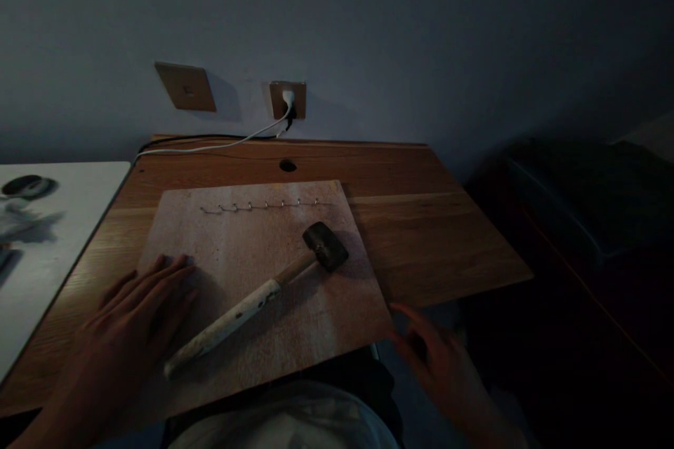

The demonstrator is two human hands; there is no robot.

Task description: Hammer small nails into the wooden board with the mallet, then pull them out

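A flat wooden board [337, 319] lies on the table, with a row of several nails [266, 204] standing in it near its far edge. The nails at the left end look tilted. Across the board rests a hammer [325, 247] with a dark block-shaped head and a long handle, pale at its grip end; neither hand touches it. My left hand [140, 319] lies flat on the board's left side, fingers stretched out, left of the handle. At the board's near right corner, my right hand [439, 361] has thumb and forefinger on the edge; its other fingers are mostly hidden.
The wooden table [437, 238] meets the wall, where a white plug sits in a socket [298, 99] and cables [210, 149] run left. A cable hole [287, 165] lies behind the board. On the left is a white surface [78, 189] with a black roll [25, 186].
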